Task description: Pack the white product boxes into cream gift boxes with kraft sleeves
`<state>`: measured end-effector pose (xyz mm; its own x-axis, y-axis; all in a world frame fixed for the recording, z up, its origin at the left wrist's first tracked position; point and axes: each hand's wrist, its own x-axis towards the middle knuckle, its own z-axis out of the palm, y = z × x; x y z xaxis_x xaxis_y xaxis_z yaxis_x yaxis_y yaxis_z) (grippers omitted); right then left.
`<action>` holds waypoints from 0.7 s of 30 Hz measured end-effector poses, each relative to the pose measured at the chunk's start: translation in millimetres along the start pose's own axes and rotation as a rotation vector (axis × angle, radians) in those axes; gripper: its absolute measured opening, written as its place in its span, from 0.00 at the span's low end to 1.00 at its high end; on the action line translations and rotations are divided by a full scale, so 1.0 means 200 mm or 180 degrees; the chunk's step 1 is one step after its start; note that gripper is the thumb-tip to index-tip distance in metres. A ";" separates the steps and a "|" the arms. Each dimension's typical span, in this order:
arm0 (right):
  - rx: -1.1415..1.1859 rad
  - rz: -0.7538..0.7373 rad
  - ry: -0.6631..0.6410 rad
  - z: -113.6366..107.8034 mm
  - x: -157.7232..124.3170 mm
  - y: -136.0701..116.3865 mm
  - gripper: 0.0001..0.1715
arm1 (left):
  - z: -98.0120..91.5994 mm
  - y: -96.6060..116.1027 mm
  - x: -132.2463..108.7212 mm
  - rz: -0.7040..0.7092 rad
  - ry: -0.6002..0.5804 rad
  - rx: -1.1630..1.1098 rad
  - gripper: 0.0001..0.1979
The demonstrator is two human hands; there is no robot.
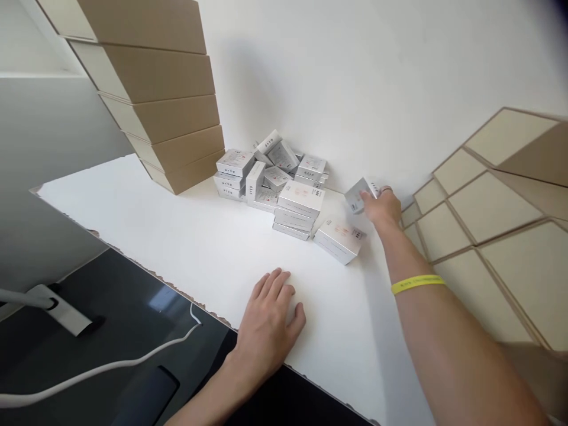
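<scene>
My right hand (382,205) grips a small white box (356,197) with dark print, held tilted near the wall at the back of the table. My left hand (270,313) rests palm down by the table's front edge, fingers apart, holding nothing. Between the hands and the wall stands a pile of similar small white boxes (275,177), some stacked and some leaning at angles. In front of it is a neat stack of white boxes (298,207). Just right of that stack, a larger white box (339,239) sits on the table, below the held box.
Tall stacks of brown cardboard boxes rise at the left (171,112) and close beside my right arm (492,201). A white wall (377,77) backs the white table (186,236), whose front edge is chipped. A white cable (133,361) runs over the dark floor.
</scene>
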<state>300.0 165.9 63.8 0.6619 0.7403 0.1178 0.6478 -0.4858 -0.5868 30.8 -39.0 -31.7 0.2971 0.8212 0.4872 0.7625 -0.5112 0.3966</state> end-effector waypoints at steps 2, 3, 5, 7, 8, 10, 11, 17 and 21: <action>0.0451 0.0046 -0.0023 -0.08 -0.06 0.02 0.23 | 0.00 0.00 0.00 0.0010 -0.0016 0.0029 0.03; 0.0650 0.0042 -0.0038 -0.12 -0.10 0.04 0.26 | 0.00 0.00 0.00 0.0014 -0.0016 0.0040 0.03; 0.0911 -0.0014 -0.0078 -0.18 -0.19 0.07 0.30 | 0.00 0.01 -0.01 0.0035 -0.0004 0.0053 0.04; 0.0943 -0.0070 -0.0158 -0.21 -0.27 0.10 0.31 | -0.01 0.01 -0.01 0.0049 -0.0009 0.0058 0.04; 0.0862 -0.0085 -0.0227 -0.22 -0.31 0.12 0.31 | -0.01 0.01 -0.01 0.0052 -0.0018 0.0059 0.04; 0.0526 -0.0084 -0.0377 -0.22 -0.38 0.15 0.31 | -0.01 0.01 -0.01 0.0048 -0.0044 0.0059 0.04; 0.0305 -0.0081 -0.0413 -0.22 -0.41 0.17 0.31 | -0.01 0.01 -0.01 0.0046 -0.0047 0.0057 0.04; -0.0554 -0.0182 -0.0621 -0.31 -0.45 0.12 0.38 | -0.01 0.01 -0.01 0.0034 -0.0043 0.0041 0.04; -0.0799 -0.0245 -0.0845 -0.31 -0.40 -0.02 0.31 | -0.01 0.02 -0.01 0.0017 0.0000 0.0059 0.04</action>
<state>268.4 79.8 106.7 0.5082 0.8578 -0.0772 0.7859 -0.4985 -0.3658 31.3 -43.2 -30.0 0.3010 0.8185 0.4893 0.7715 -0.5106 0.3796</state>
